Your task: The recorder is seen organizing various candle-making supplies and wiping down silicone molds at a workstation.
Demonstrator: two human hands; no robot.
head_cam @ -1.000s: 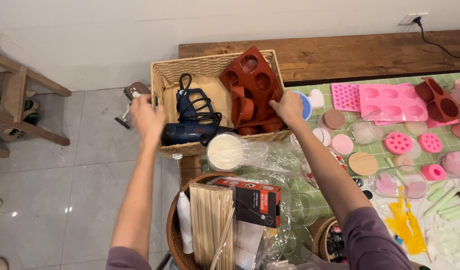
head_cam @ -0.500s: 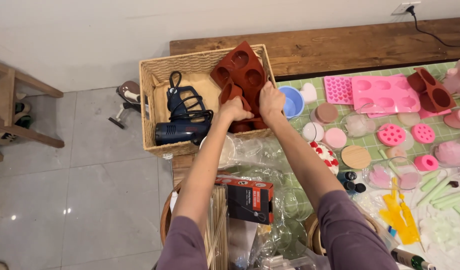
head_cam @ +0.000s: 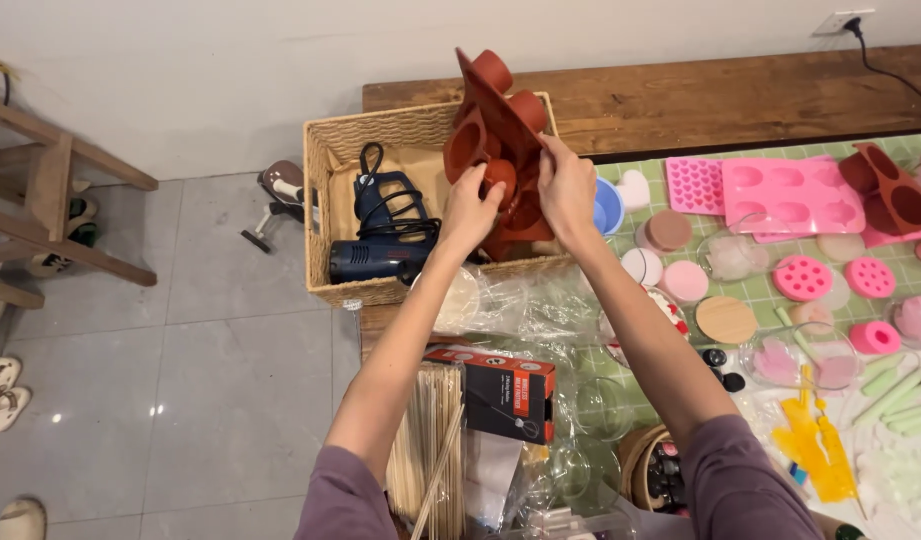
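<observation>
Hands (head_cam: 520, 195) on red mould (head_cam: 500, 130) over basket (head_cam: 325, 160)

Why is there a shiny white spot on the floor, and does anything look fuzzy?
Head view: the grey floor tiles mirror a lamp as small bright dots; the crinkled clear plastic bags glint too. Both hands, left hand and right hand, look sharp on the red-brown silicone mould; only the bottom edge looks soft.

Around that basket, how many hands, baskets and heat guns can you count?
Hands: 2, the left hand and right hand, both gripping the brown moulds
Wicker basket: 1
Blue heat gun: 1
Total: 4
</observation>
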